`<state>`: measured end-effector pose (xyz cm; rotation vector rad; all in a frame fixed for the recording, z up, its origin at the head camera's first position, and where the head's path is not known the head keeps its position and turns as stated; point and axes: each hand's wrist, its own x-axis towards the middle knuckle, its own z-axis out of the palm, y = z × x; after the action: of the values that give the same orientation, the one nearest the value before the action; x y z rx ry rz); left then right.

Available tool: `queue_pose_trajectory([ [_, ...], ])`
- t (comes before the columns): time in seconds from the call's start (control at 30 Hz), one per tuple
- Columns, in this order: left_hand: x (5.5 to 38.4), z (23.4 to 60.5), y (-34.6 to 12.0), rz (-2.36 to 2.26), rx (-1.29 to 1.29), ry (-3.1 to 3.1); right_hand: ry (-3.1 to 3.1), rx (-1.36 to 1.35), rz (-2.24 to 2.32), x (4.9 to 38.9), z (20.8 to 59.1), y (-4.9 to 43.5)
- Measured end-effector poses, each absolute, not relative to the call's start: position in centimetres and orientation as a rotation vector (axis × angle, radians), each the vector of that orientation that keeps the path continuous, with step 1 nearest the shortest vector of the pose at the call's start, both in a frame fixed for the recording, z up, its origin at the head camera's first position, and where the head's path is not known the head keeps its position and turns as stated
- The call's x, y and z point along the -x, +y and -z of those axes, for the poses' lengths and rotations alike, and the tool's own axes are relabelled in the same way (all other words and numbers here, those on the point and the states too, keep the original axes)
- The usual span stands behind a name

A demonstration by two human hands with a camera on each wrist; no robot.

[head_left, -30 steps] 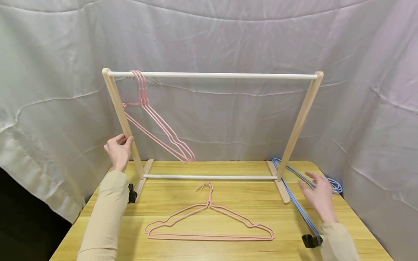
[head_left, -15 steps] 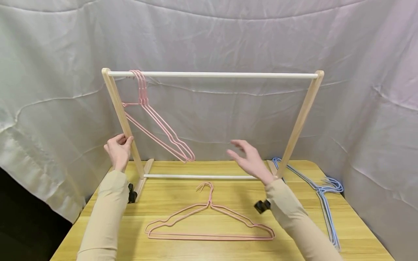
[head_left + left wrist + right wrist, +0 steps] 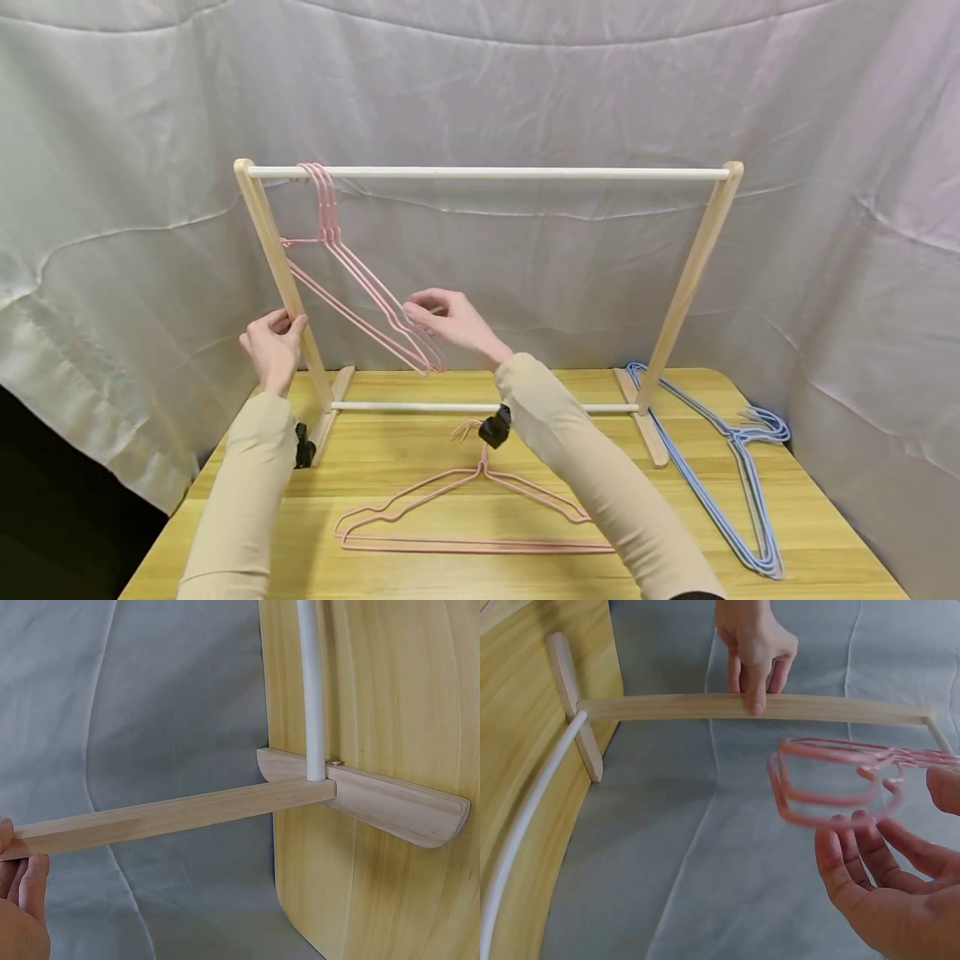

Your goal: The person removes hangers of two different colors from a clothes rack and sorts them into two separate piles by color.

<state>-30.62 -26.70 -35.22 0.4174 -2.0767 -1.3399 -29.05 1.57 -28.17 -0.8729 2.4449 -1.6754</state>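
Right hand [image 3: 453, 321]: fingers curved, thumb held apart from them, grip spread beside the near lower corner of the bunched pink coated-wire hangers [image 3: 330, 225]. Fingertips lie just under the wire in the right wrist view; contact cannot be confirmed. Left hand [image 3: 272, 346]: pinches the flat, pale wooden upright [image 3: 262, 221] between thumb and fingers, below and to the left of the hung bunch.

Step in hand, as judged: the right hand is reaching to handle the hung bunch while the left steadies the frame. The next move appears to call for bringing thumb and fingers together on the wire without swinging the bunch.

Orientation: the bunch hangs by its hooks from the white round rod [image 3: 525, 172], above and left of the right grip. Hooks point upward; the long axis runs front to back, across the rod, near ends toward the right hand.

Further pink wire hangers [image 3: 482, 471] lie flat below the right grip; blue wire hangers [image 3: 742, 435] lie well to its right.
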Motion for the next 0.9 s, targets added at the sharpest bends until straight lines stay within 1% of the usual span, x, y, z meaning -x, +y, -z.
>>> queue_pose_trajectory([
  [0.3, 30.6, 35.3, -26.7, 1.360, -0.408, -2.064, 2.384, 0.798, 1.803, 29.6, 27.9, -0.6],
  [0.73, 30.5, 35.2, -26.6, 1.360, -0.410, -2.049, 2.386, 0.745, 1.915, 29.5, 27.7, -1.3],
  [0.9, 30.5, 35.2, -26.6, 1.363, -0.407, -2.054, 2.400, 0.677, 1.960, 29.2, 27.6, -1.5],
])
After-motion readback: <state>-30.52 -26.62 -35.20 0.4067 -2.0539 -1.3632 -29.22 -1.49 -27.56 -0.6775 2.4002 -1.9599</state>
